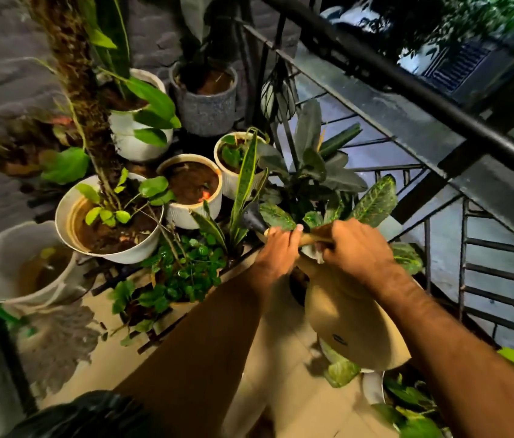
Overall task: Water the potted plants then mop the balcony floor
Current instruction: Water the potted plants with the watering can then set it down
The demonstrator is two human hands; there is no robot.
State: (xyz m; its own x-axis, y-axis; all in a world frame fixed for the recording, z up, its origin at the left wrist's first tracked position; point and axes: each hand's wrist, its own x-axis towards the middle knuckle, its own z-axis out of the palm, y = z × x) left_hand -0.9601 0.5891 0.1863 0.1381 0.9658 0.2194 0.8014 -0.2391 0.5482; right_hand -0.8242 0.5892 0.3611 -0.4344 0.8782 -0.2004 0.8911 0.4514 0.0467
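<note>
Down by the railing (407,86), both hands grip a beige watering can (353,324). The left hand (278,248) is closed round its long spout, and the right hand (357,248) is closed round the top of the can just behind it, so the two hands sit close together with a short stretch of spout between them. The can is tilted forward, its dark rose (254,220) reaching in among the leaves of a speckled plant (372,203) and a tall striped snake plant (244,184). Whether water is coming out cannot be told.

Pots crowd the balcony floor (116,358) to the left. A wide white pot (108,218) holds dark wet soil, a few light green leaves and a mossy pole (78,90) rising out of it. Just beside it a ribbed white pot (191,191) holds bare brown soil. A smaller ribbed pot (238,161) behind carries a round-leaved plant. Farther back stand a white pot (137,121) with broad green leaves and a grey speckled pot (205,96) with brown soil. A white bucket (23,263) at the far left holds murky water. A low leafy plant (183,267) with small glossy leaves sits below the wide pot, near the left forearm.
</note>
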